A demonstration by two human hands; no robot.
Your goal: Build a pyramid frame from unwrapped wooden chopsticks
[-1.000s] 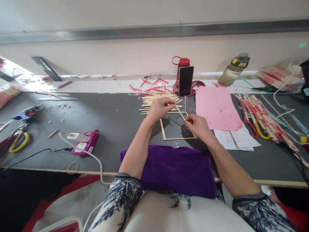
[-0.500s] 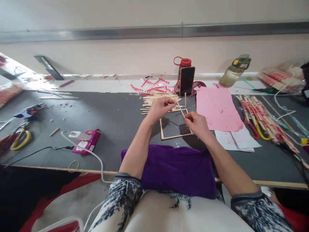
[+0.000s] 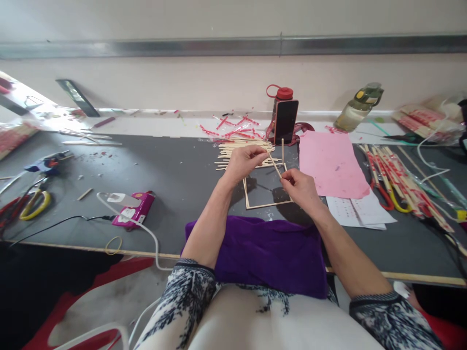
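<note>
Spanning the space between the fingertips, a stick [image 3: 275,165] is slanting over the frame [image 3: 270,204], leaving any contact between the two unclear. The left hand [image 3: 245,163] is pinching its far end between thumb and fingers; the right hand [image 3: 299,190] is likewise pinching its near end. An upright stick [image 3: 282,151] is standing at the frame's far right corner. Beyond the frame a pile of sticks [image 3: 226,154] is lying; a purple cloth [image 3: 270,257] is lying on its near side.

The thin pale stick [image 3: 275,165] I hold slants over my frame [image 3: 270,204] of similar sticks, an upright [image 3: 282,151] rising at its far right corner.
</note>
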